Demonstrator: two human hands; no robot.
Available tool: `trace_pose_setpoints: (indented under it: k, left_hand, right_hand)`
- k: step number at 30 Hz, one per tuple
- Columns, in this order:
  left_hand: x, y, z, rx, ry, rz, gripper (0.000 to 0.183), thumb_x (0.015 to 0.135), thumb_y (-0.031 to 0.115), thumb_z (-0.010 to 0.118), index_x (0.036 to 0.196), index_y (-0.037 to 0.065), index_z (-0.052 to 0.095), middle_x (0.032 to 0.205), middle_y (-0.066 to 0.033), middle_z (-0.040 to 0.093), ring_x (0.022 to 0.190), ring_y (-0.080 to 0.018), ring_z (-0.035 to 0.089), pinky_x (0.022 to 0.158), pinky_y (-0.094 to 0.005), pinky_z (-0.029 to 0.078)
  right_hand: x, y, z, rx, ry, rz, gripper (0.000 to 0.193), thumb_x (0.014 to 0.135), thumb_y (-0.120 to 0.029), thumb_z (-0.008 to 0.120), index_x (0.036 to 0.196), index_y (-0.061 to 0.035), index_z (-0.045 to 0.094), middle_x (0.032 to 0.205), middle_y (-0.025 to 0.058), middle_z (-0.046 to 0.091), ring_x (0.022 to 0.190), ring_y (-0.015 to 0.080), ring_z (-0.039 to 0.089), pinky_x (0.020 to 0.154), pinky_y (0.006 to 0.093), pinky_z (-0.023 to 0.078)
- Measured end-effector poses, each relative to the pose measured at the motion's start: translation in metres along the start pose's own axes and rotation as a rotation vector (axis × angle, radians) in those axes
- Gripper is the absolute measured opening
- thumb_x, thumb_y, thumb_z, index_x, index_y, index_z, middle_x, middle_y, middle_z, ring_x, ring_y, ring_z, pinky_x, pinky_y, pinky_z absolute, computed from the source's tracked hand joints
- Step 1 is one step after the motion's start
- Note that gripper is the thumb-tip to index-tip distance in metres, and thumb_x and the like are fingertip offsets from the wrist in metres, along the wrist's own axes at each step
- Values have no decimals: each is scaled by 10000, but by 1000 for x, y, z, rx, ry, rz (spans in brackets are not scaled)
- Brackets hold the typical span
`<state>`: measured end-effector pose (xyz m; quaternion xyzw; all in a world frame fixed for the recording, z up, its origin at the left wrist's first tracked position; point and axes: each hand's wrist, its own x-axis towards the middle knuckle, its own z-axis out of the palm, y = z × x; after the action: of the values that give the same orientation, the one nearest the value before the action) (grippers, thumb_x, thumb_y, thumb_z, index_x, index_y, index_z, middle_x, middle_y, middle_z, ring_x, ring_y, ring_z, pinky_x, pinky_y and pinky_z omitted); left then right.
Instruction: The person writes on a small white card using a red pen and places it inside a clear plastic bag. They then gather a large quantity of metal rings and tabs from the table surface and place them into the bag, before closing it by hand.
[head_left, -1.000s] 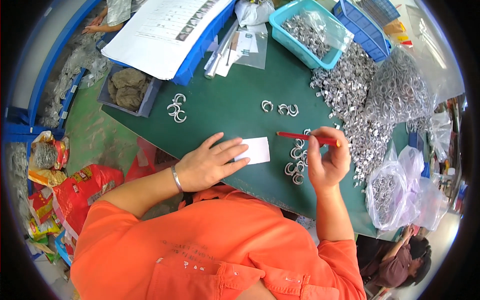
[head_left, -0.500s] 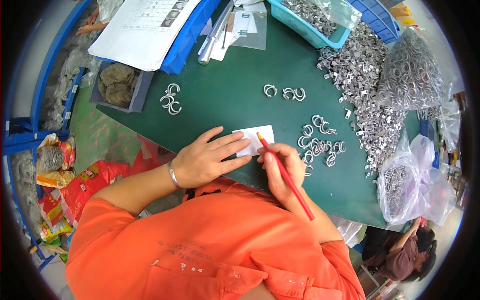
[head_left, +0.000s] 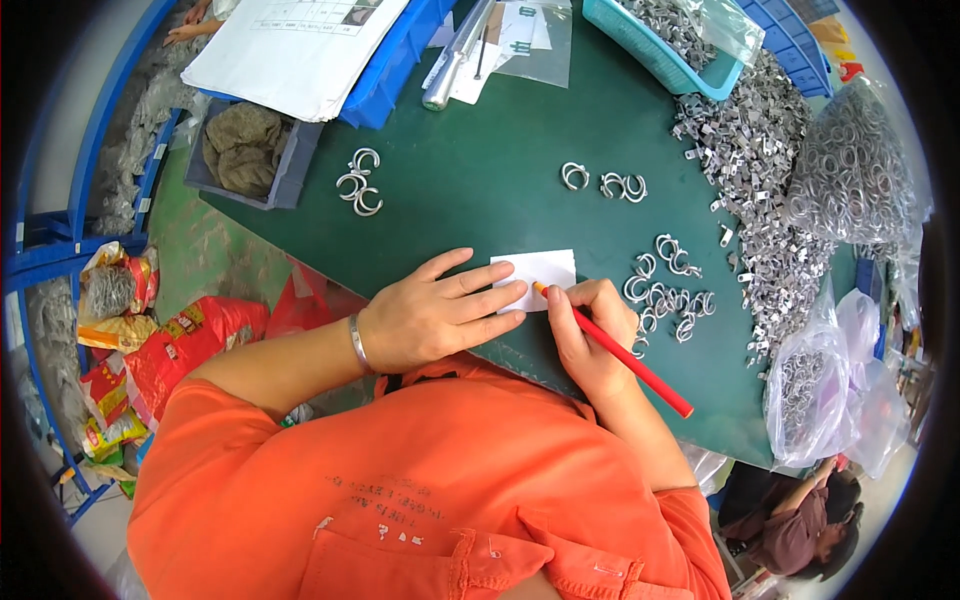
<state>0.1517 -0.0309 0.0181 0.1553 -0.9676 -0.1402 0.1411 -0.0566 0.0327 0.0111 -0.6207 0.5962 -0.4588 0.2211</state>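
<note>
My left hand (head_left: 430,315) lies flat with its fingers spread, and the fingertips rest on the left edge of a small white slip of paper (head_left: 550,268). My right hand (head_left: 596,335) is closed round a red pencil (head_left: 645,372), held at a slant. The pencil's yellowish tip is at the paper, close to the left fingertips. Any marks on the paper are too small to make out. Just right of my right hand lies a cluster of open metal rings (head_left: 665,295) on the green table (head_left: 470,180).
More rings (head_left: 360,182) lie at left, and a few rings (head_left: 622,187) beyond the paper. Small metal clips (head_left: 750,130) are heaped at right by a teal basket (head_left: 660,50) and bagged rings (head_left: 850,165). A grey bin (head_left: 285,165) holds cloth. Another person (head_left: 800,520) is at lower right.
The whole view has shifted slightly, so the table things appear further right. The pencil leans lower, with its tip still at the paper. My left hand still lies on the slip.
</note>
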Motion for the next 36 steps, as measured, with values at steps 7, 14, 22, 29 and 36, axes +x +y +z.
trace_pose_setpoints:
  k: [7,14,22,29,36]
  left_hand:
    - [2,-1,-1,-6,3,-4,301,840,159,548,1126,167,641,1270,-22,556,1214,-204,502,981,-441,398]
    - [3,-2,-2,7,-4,3,307,839,157,546,1131,167,640,1265,-21,558,1206,-205,505,970,-439,406]
    - [2,0,-1,32,-2,-5,336,840,150,541,1164,125,624,1266,-27,561,1200,-203,511,968,-428,408]
    - [3,0,-3,-4,-18,-38,350,836,146,537,1176,114,616,1277,-43,557,1209,-202,505,987,-423,394]
    - [2,-1,0,-21,-7,-34,359,834,125,532,1185,109,609,1294,-50,544,1227,-204,493,999,-427,386]
  right_hand:
    - [-3,6,1,82,31,86,243,798,-51,701,680,-49,489,544,69,542,434,179,515,423,285,396]
    - [2,-3,3,11,92,133,270,791,-73,721,665,-55,483,535,64,530,425,168,501,412,276,385]
    - [1,-2,8,35,123,94,288,781,-55,716,643,-61,463,538,65,521,427,178,489,413,284,379]
    - [0,5,4,49,81,52,272,790,-25,688,645,-54,460,526,61,500,413,169,469,408,279,369]
    - [1,6,4,43,62,53,261,807,-18,674,659,-44,460,540,66,517,421,156,477,410,273,373]
